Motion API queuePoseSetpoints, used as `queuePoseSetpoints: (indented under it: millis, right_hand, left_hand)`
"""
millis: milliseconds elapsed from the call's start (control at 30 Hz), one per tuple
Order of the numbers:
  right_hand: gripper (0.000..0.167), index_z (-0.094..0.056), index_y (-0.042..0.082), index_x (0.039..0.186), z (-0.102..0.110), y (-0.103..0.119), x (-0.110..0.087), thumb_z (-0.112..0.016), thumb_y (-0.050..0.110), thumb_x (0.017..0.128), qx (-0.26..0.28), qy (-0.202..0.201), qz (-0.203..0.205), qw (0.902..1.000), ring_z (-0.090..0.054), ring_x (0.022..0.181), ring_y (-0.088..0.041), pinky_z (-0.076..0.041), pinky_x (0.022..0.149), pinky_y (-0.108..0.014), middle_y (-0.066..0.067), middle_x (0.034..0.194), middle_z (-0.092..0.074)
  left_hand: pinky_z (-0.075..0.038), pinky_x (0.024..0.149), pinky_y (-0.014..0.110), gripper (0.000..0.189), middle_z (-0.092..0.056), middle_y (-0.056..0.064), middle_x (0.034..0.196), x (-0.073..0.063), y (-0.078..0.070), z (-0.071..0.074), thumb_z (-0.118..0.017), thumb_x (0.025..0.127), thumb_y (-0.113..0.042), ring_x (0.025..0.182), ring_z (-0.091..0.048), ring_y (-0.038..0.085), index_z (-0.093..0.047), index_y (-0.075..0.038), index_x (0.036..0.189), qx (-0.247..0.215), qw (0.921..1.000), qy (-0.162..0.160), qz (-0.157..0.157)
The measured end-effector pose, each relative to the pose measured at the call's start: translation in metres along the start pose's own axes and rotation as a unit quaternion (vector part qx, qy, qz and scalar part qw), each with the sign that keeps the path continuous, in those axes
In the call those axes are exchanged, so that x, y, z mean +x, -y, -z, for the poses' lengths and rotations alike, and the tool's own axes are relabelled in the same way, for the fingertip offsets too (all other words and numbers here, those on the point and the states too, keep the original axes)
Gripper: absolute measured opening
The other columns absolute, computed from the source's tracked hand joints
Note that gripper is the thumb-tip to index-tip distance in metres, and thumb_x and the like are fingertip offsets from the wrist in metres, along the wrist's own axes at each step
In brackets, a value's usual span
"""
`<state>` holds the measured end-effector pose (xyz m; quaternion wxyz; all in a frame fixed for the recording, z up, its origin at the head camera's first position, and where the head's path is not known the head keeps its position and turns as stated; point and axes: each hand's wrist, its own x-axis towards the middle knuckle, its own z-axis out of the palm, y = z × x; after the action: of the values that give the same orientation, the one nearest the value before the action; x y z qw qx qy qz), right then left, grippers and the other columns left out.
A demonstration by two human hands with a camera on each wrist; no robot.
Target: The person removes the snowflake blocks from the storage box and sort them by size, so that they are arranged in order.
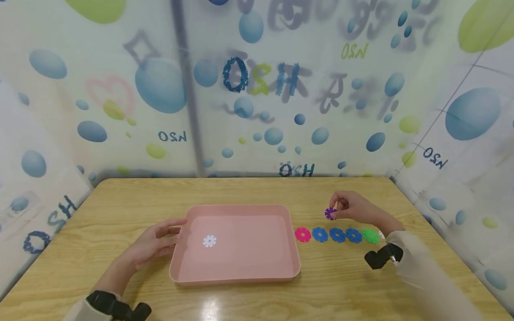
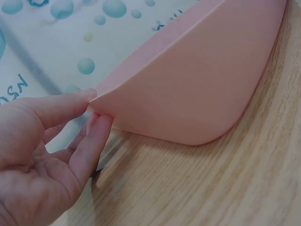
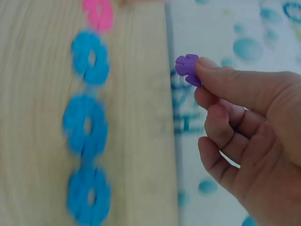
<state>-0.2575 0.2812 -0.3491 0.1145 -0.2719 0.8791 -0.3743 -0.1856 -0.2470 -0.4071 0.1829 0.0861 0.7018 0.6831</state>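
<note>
At its left side, a pink tray (image 1: 241,281) is held by my left hand (image 1: 154,240); in the left wrist view the fingertips (image 2: 89,95) meet at the tray's rim (image 2: 127,79). One white notched disc (image 1: 209,241) lies inside the tray. Between thumb and index finger, my right hand (image 1: 353,207) pinches a purple notched disc (image 3: 187,69), raised over the table behind a row of discs. That row runs right from the tray: a pink disc (image 1: 303,235), several blue discs (image 1: 320,235), a green disc (image 1: 370,236) and a white disc (image 1: 381,234) partly hidden by the right wrist.
The wooden table (image 1: 132,196) carries the tray and the row of discs. Behind it and along both sides hangs a patterned curtain (image 1: 249,147). A black band with a small device (image 1: 383,256) is on the right wrist, another (image 1: 116,305) on the left.
</note>
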Motion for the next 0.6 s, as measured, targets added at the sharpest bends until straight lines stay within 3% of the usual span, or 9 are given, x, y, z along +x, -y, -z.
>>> queuePoseSetpoints:
  millis: [167,333,600]
  right_hand:
    - [0.018,-0.055,-0.002,0.09,0.016,-0.029,-0.031,-0.068,0.007,0.082,-0.016,-0.034,-0.038,0.9986,-0.048,0.055,-0.012,-0.044,0.053,-0.023,-0.004,0.064,-0.054]
    - [0.017,-0.055,-0.005,0.091,0.03,-0.055,-0.061,-0.066,0.006,0.083,-0.022,-0.075,-0.075,0.9941,-0.047,0.053,-0.014,-0.042,0.048,-0.024,-0.007,0.063,-0.054]
    - [0.027,-0.052,-0.01,0.102,0.043,-0.079,-0.101,-0.062,0.011,0.088,-0.045,-0.136,-0.168,0.9753,-0.05,0.059,-0.014,-0.046,0.052,-0.028,-0.009,0.072,-0.057]
  left_hand:
    - [-0.048,0.088,0.034,0.056,-0.03,0.031,0.132,0.0,0.001,0.0,-0.056,0.092,-0.013,0.104,-0.055,0.018,-0.03,0.004,0.139,0.004,1.0,-0.004,0.002]
    - [-0.048,0.088,0.035,0.055,-0.029,0.032,0.133,0.0,0.0,0.0,-0.055,0.093,-0.013,0.104,-0.055,0.018,-0.03,0.005,0.139,0.003,1.0,-0.003,0.001]
    - [-0.049,0.088,0.034,0.053,-0.028,0.031,0.133,0.0,0.0,0.0,-0.055,0.093,-0.013,0.104,-0.055,0.018,-0.033,0.002,0.139,0.003,1.0,-0.002,0.002]
